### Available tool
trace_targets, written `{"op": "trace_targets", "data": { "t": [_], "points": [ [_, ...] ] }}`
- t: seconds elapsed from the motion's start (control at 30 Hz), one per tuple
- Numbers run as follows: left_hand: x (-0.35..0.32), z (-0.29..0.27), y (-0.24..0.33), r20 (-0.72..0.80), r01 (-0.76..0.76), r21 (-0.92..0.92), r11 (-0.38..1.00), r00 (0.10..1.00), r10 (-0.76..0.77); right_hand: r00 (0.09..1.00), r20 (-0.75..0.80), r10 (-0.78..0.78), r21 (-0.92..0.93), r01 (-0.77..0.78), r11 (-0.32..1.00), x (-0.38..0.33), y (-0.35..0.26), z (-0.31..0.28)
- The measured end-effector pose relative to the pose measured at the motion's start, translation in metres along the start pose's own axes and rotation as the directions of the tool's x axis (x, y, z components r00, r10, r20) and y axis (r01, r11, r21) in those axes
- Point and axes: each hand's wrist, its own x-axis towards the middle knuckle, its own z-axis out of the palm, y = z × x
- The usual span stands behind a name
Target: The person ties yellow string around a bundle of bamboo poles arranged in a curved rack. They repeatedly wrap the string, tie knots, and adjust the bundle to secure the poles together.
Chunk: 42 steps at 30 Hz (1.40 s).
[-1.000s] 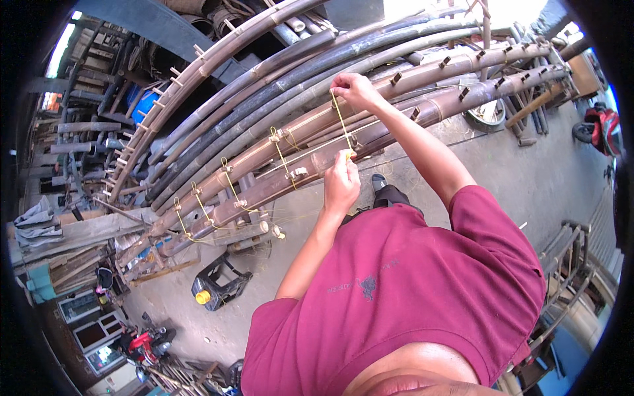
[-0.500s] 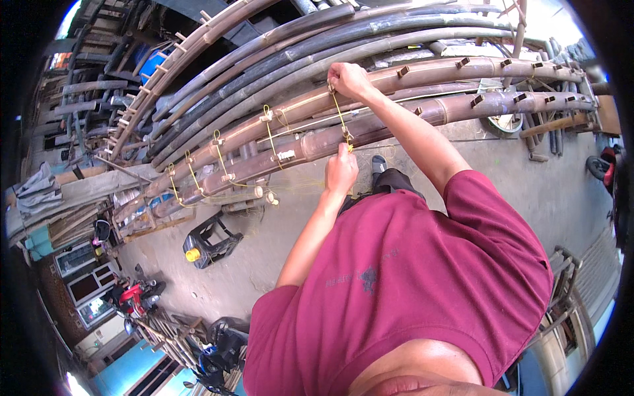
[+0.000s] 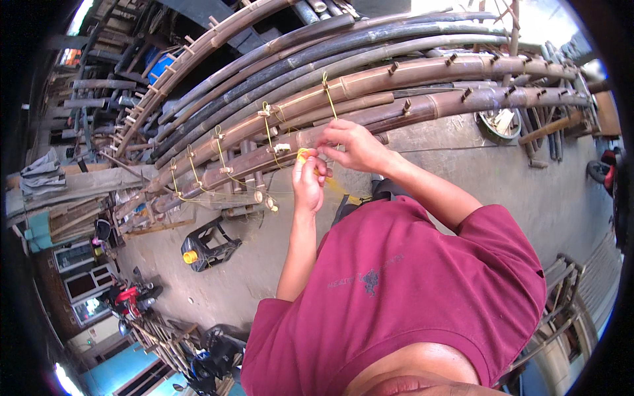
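Observation:
My left hand [image 3: 309, 186] is closed in front of the lower bamboo pole [image 3: 422, 107], pinching a small bundle of yellow cord [image 3: 303, 156]. Right beside it, my right hand [image 3: 355, 148] has its fingers bent and pressed together at the cord near the left fingertips. Behind them runs the upper bamboo pole [image 3: 363, 80], roughly parallel to the lower one. A yellow cord loop [image 3: 326, 82] goes over the upper pole and down behind my right hand. Farther left, several similar loops span both poles. Short pegs stick out of each pole toward the right.
Beyond the poles lie several long dark bamboo poles [image 3: 290, 64]. A pegged bamboo pole [image 3: 191, 49] slants at the upper left. On the floor stand a black plastic frame [image 3: 214, 243] with a yellow round part and a basin [image 3: 498, 125] of pale scraps. A red motorbike [image 3: 127, 298] is at left.
My right hand has come down from the upper pole to my left hand. The left hand has moved left and slightly down, with the yellow bundle now showing at its fingertips.

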Motion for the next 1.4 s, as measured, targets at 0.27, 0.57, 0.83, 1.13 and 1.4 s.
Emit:
{"op": "trace_targets", "data": {
  "t": [0.27,0.57,0.83,1.13,1.4],
  "points": [
    [-0.035,0.026,-0.020,0.311,0.039,0.050,0.998,0.949,-0.053,0.998,-0.031,-0.059,-0.326,0.046,0.944,-0.052,-0.046,-0.013],
    [-0.044,0.079,-0.044,0.318,-0.057,0.178,0.982,0.948,-0.002,0.838,-0.407,0.363,0.010,-0.393,0.919,-0.058,0.031,-0.091],
    [0.003,0.154,-0.075,0.355,-0.416,0.696,0.585,0.908,0.224,0.784,-0.334,0.523,0.106,-0.520,0.848,0.021,0.169,-0.176],
    [0.039,0.190,-0.091,0.264,-0.345,0.808,0.477,0.937,0.230,0.783,-0.131,0.608,-0.080,-0.620,0.781,0.041,0.232,-0.167],
    [0.056,0.177,-0.145,0.203,-0.259,0.890,0.376,0.962,0.184,0.800,-0.058,0.597,-0.349,-0.577,0.738,0.049,0.238,-0.166]
  ]
}}
